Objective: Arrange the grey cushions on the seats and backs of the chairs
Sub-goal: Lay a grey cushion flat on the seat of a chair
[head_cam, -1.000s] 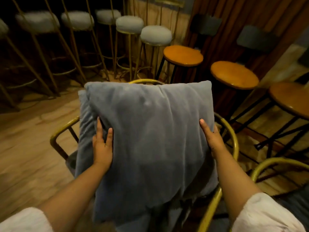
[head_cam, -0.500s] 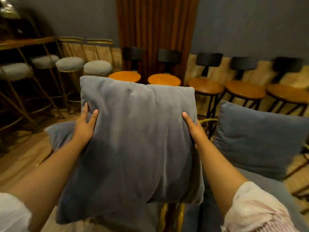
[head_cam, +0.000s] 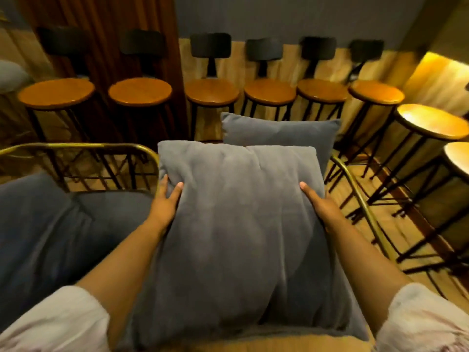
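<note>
I hold a large grey cushion [head_cam: 238,235] flat in front of me, over a gold-framed chair [head_cam: 360,199]. My left hand [head_cam: 166,199] grips its left edge and my right hand [head_cam: 317,203] grips its right edge. Behind it a second grey cushion [head_cam: 279,132] stands upright against that chair's back. To the left, another gold-framed chair [head_cam: 76,146] carries a grey seat cushion [head_cam: 50,224], and its open back shows bare black bars. The seat under the held cushion is hidden.
A row of round wooden bar stools [head_cam: 212,91] with black backs lines the far wall. More wooden stools [head_cam: 431,120] stand at the right on black legs. The wooden floor [head_cam: 396,229] shows between the right chair and those stools.
The view has swung right, away from the white-topped stools to the row of wooden stools. The cushion in both hands now sits lower, in front of the upright cushion on the right chair.
</note>
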`<action>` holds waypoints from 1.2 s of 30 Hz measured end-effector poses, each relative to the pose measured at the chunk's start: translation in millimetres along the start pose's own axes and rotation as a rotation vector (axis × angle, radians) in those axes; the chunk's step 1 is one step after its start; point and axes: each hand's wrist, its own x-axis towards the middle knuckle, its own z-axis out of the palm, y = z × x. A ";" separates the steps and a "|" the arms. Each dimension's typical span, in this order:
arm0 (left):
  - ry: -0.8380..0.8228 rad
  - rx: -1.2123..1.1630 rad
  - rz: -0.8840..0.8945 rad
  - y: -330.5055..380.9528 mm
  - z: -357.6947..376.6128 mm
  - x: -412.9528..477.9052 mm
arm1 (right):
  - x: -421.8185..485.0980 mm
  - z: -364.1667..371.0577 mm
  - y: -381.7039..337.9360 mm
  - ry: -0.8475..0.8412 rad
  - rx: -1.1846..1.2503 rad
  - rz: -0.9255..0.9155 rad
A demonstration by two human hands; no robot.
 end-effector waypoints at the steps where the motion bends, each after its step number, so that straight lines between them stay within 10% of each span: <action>1: -0.018 -0.011 -0.018 -1.7 24.0 3.2 | 11.9 -19.0 6.0 0.024 -0.031 0.039; 7: -0.159 0.108 -0.148 -7.8 132.3 25.1 | 63.6 -89.3 45.6 0.097 -0.181 0.111; 16: -0.322 0.808 -0.195 -32.9 190.3 25.0 | 83.0 -55.2 108.6 -0.238 -0.865 0.220; 29: -0.373 0.789 -0.033 -29.6 158.2 -4.8 | 49.7 -22.7 86.7 -0.001 -0.956 0.084; 36: -0.322 0.572 0.033 -21.9 25.4 -26.3 | -16.2 98.1 42.5 -0.174 -0.815 -0.188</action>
